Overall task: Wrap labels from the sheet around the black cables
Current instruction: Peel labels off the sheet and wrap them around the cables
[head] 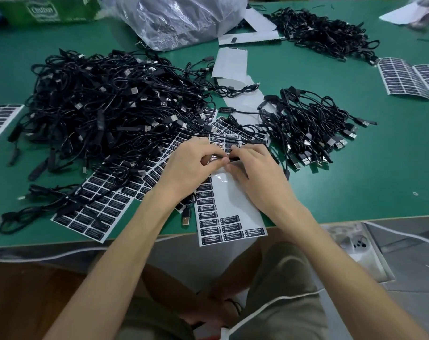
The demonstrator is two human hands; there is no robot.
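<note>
Three heaps of black cables [105, 111], two hands [191, 165], one plastic bag [181, 18], one green box [46, 8].

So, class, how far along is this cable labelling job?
Done, probably: the neat smaller cable pile, and the sheet is partly peeled bare. In hand: left hand and right hand pinch a label onto one cable. Left: the big tangled pile and full label sheets.

Assembly workshop: green workbench [355, 192], bulk cable piles [105, 111], label sheets [409, 78].
</note>
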